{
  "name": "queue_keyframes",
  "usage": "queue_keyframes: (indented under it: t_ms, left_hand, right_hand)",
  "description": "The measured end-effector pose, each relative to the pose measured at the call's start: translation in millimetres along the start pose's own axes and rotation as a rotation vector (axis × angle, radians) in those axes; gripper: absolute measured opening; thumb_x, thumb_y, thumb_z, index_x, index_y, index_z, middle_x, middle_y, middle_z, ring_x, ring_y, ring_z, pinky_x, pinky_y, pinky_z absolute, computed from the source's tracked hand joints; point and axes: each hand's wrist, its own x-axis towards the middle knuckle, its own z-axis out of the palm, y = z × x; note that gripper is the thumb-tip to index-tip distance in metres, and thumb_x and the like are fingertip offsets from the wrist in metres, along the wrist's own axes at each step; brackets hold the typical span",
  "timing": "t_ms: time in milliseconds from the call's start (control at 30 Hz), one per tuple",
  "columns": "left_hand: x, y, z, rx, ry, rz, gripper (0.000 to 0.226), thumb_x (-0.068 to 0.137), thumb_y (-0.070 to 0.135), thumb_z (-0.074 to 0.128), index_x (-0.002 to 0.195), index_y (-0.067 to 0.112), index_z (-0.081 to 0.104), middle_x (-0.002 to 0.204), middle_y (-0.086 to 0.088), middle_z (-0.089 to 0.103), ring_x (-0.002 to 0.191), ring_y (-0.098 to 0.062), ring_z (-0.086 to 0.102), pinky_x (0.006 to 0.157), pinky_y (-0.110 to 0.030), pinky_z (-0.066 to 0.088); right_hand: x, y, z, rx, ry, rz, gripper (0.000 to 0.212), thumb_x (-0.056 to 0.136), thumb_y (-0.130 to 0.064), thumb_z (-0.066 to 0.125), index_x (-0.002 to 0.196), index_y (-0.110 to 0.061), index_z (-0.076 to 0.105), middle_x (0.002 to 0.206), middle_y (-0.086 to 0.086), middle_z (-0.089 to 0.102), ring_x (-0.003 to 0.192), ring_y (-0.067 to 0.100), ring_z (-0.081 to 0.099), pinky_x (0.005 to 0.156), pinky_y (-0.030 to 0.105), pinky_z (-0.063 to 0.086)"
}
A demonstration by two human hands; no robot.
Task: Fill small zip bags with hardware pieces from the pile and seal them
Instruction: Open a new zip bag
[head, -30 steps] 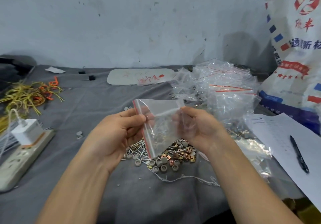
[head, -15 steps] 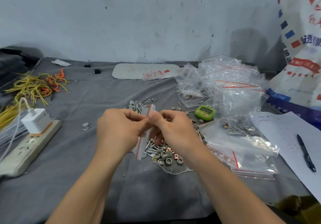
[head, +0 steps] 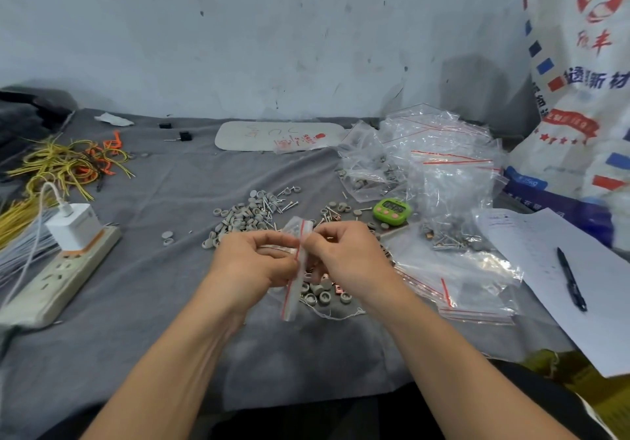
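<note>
A wide worktop point(head: 153, 286) covered with a grey cloth fills the view, and it ends at a stained pale wall. At the far right a big white printed sack point(head: 579, 98) stands against this wall. Beside the sack lies a loose heap of clear bags point(head: 436, 166) with red strips, and some of them have small parts inside. A white paper sheet point(head: 545, 269) lies at the right edge of the worktop. At the left there is a bundle of yellow wires point(head: 61, 163), and near it a power strip point(head: 58, 279) with a white charger point(head: 73, 224) plugged in. In the middle the pile of hardware point(head: 249, 214) is spread on the cloth: grey round pieces, screws and some copper-coloured clips. Just in front of the pile, the left hand point(head: 252, 265) and the right hand point(head: 347, 255) meet above the cloth. The fingers of both hands are curled and pinch one small zip bag point(head: 291, 298) near its upper part, from the two sides. The bag is seen almost from its edge, with its red strip running downward. Its lower end hangs free below the fingers, over the near pieces of the pile. What is inside the bag I cannot tell. A green timer point(head: 392, 211) stands behind the right hand, and a dark pen point(head: 572, 279) lies on the paper sheet.
</note>
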Motion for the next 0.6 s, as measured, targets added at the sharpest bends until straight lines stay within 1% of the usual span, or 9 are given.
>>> queue_keyframes:
  t_ms: [67, 100, 200, 267, 300, 367, 467, 533, 600]
  left_hand:
    - [3, -3, -2, 0.006, 0.054, 0.004, 0.032, 0.072, -0.021, 0.070, 0.090, 0.005, 0.073, 0.058, -0.005, 0.066, 0.047, -0.011, 0.051, 0.047, -0.017, 0.046]
    - [5, -3, -2, 0.022, 0.086, 0.012, 0.033, 0.071, -0.019, 0.071, 0.088, 0.008, 0.073, 0.056, -0.002, 0.066, 0.045, -0.009, 0.050, 0.047, -0.017, 0.045]
    - [5, -5, 1, 0.070, 0.130, 0.039, 0.032, 0.065, -0.013, 0.074, 0.083, 0.014, 0.074, 0.060, -0.002, 0.072, 0.049, -0.008, 0.060, 0.058, -0.023, 0.050]
    - [4, -7, 2, 0.081, 0.132, 0.033, 0.032, 0.059, -0.009, 0.079, 0.080, 0.015, 0.074, 0.063, -0.004, 0.073, 0.055, -0.011, 0.064, 0.067, -0.030, 0.055]
    - [3, -7, 2, 0.078, 0.130, 0.025, 0.032, 0.055, -0.004, 0.081, 0.080, 0.014, 0.074, 0.062, -0.003, 0.072, 0.055, -0.013, 0.062, 0.068, -0.031, 0.055]
    - [1, -7, -1, 0.034, 0.102, 0.006, 0.037, 0.053, -0.003, 0.081, 0.086, 0.012, 0.072, 0.058, -0.001, 0.069, 0.052, -0.012, 0.056, 0.060, -0.025, 0.051]
    - [4, -7, -8, -0.064, 0.022, -0.046, 0.035, 0.069, -0.014, 0.080, 0.095, 0.005, 0.068, 0.061, -0.003, 0.069, 0.049, -0.011, 0.061, 0.049, -0.017, 0.049]
    - [5, -5, -10, -0.166, -0.050, -0.106, 0.032, 0.074, -0.007, 0.078, 0.101, 0.006, 0.068, 0.065, -0.002, 0.071, 0.054, -0.009, 0.065, 0.052, -0.017, 0.053]
    - [5, -2, -9, -0.346, -0.162, -0.192, 0.034, 0.069, 0.004, 0.075, 0.102, 0.010, 0.072, 0.069, -0.001, 0.072, 0.056, -0.007, 0.067, 0.056, -0.016, 0.055]
  right_hand:
    - [-2, 3, 2, -0.192, 0.130, -0.015, 0.025, 0.084, -0.039, 0.073, 0.072, -0.018, 0.074, 0.063, -0.004, 0.073, 0.052, 0.013, 0.067, 0.050, 0.027, 0.049]
    - [-3, 3, 3, -0.192, 0.123, -0.017, 0.026, 0.084, -0.041, 0.074, 0.071, -0.018, 0.074, 0.062, -0.006, 0.073, 0.051, 0.011, 0.067, 0.047, 0.024, 0.046]
    - [-4, 0, 10, -0.016, -0.054, -0.028, 0.032, 0.093, -0.035, 0.069, 0.072, -0.012, 0.073, 0.064, 0.004, 0.074, 0.052, 0.019, 0.071, 0.044, 0.023, 0.044]
    - [-3, 0, 13, 0.021, -0.096, -0.043, 0.033, 0.097, -0.030, 0.065, 0.073, -0.008, 0.073, 0.064, 0.010, 0.073, 0.055, 0.024, 0.072, 0.044, 0.022, 0.044]
    - [-2, 0, 12, 0.032, -0.113, -0.038, 0.032, 0.098, -0.026, 0.064, 0.074, -0.008, 0.074, 0.064, 0.011, 0.073, 0.055, 0.023, 0.072, 0.043, 0.020, 0.043]
    - [-2, 0, 11, 0.105, -0.168, -0.021, 0.028, 0.099, -0.017, 0.063, 0.077, -0.004, 0.073, 0.065, 0.012, 0.073, 0.052, 0.020, 0.069, 0.042, 0.020, 0.042]
    - [0, -1, 7, 0.181, -0.228, -0.035, 0.024, 0.100, -0.012, 0.062, 0.081, 0.001, 0.072, 0.067, 0.013, 0.072, 0.049, 0.018, 0.066, 0.044, 0.021, 0.042]
    - [2, -2, 3, 0.219, -0.248, -0.058, 0.026, 0.102, -0.012, 0.059, 0.080, -0.001, 0.070, 0.066, 0.013, 0.070, 0.045, 0.017, 0.061, 0.041, 0.020, 0.039]
    - [4, -5, -3, 0.300, -0.280, -0.083, 0.032, 0.103, -0.014, 0.059, 0.074, -0.009, 0.070, 0.060, 0.010, 0.066, 0.041, 0.014, 0.052, 0.040, 0.018, 0.036]
